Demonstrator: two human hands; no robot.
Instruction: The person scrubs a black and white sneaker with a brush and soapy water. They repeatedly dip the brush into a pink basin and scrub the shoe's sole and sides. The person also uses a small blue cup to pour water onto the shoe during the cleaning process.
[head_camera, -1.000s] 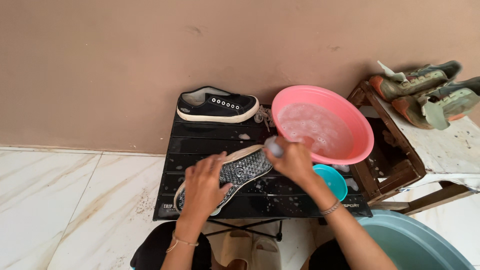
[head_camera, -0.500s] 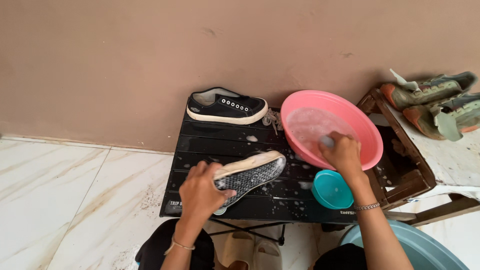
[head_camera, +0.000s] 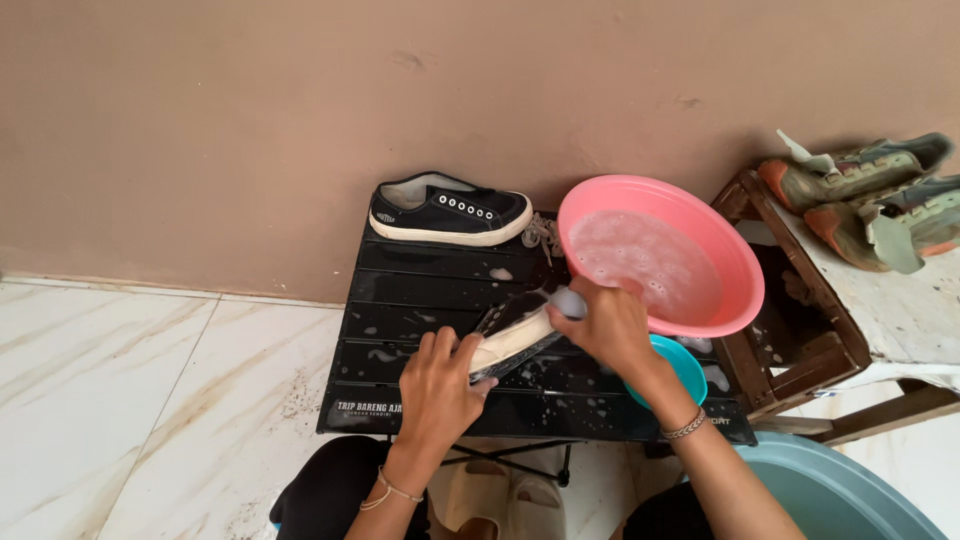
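My left hand (head_camera: 437, 385) grips a dark sneaker (head_camera: 513, 332) with a cream sole, tilted on its side on the black slatted table (head_camera: 400, 300). My right hand (head_camera: 612, 328) holds a small pale scrubbing piece (head_camera: 568, 301) against the shoe's toe end. A second dark sneaker (head_camera: 449, 212) stands upright at the table's back edge, by the wall. The pink basin (head_camera: 730, 270) with soapy water sits at the table's right, just behind my right hand.
A small teal bowl (head_camera: 683, 366) sits under the basin's rim. To the right a wooden stool (head_camera: 800, 350) carries two worn greenish shoes (head_camera: 860, 190). A blue-grey tub (head_camera: 830, 495) is at the lower right. White marble floor lies to the left.
My right hand went to the pink basin and came back to the shoe's toe. The shoe in my left hand turned from sole-up onto its side.
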